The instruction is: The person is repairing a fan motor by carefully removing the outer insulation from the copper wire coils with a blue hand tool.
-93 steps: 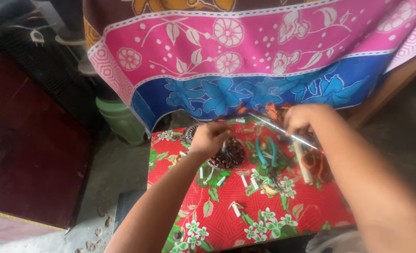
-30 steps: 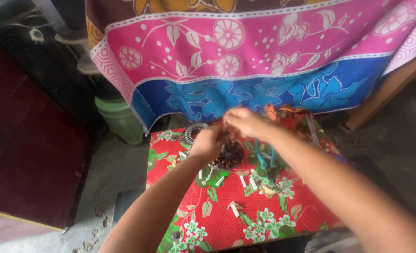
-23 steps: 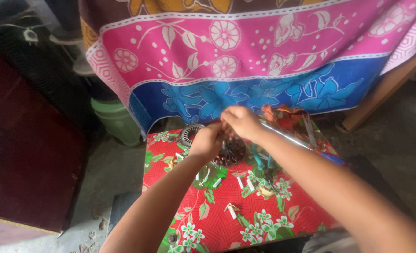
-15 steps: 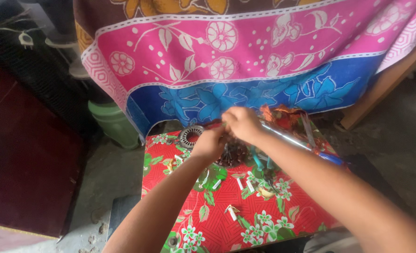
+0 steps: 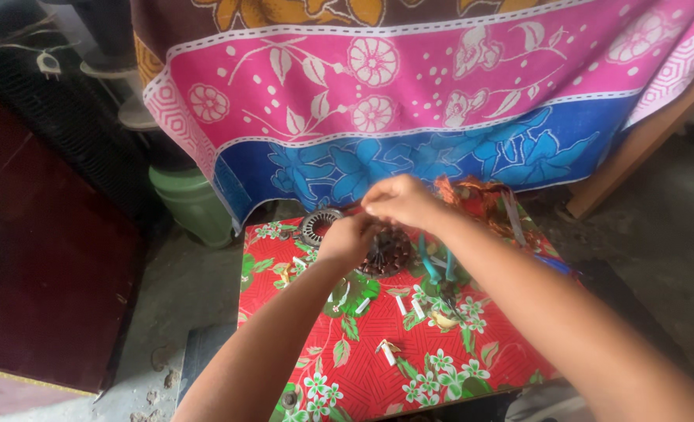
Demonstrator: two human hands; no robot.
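Note:
My left hand [image 5: 347, 238] grips the near rim of a dark round motor stator [image 5: 390, 254] that lies on a small table under a red floral cloth [image 5: 378, 367]. Just above and behind it, my right hand [image 5: 397, 202] hovers with its fingertips pinched together over the stator; whatever it pinches is too small to see. The two hands nearly touch. Teal-handled pliers [image 5: 434, 267] lie right of the stator, partly under my right forearm.
A metal ring [image 5: 318, 225] sits left of the stator, a tangle of copper wire [image 5: 472, 199] behind it. Several short white sleeves [image 5: 387, 352] are scattered on the cloth. A pink and blue flowered cloth [image 5: 378, 117] hangs behind; a green bucket [image 5: 192, 205] stands at left.
Three seconds ago my right hand held a silver rod out to the right. It has since come in over the stator beside my left hand, and both have stayed there.

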